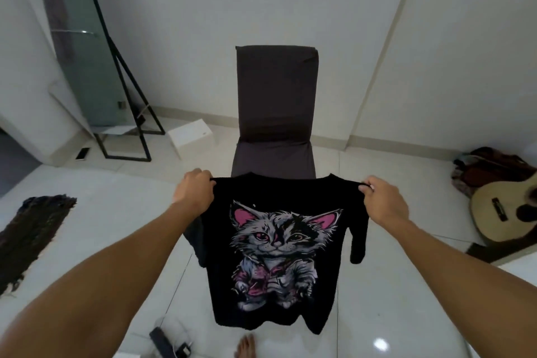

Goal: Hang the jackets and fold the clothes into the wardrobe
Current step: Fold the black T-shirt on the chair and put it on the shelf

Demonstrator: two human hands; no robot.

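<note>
A black T-shirt (pixel 319 299) with a grey and pink kitten print hangs spread out in front of me, print facing me. My left hand (pixel 194 192) grips its left shoulder. At the other shoulder, my right hand (pixel 383 202) pinches the fabric. The shirt hangs above the white tiled floor, in front of a dark grey chair (pixel 276 102). No wardrobe is in view.
A standing mirror (pixel 87 61) with a black frame leans at the back left, a white box (pixel 190 136) beside it. A dark rug (pixel 29 235) lies at left. A guitar (pixel 505 212) and a bag (pixel 491 168) rest at right. My bare foot (pixel 245 347) shows below.
</note>
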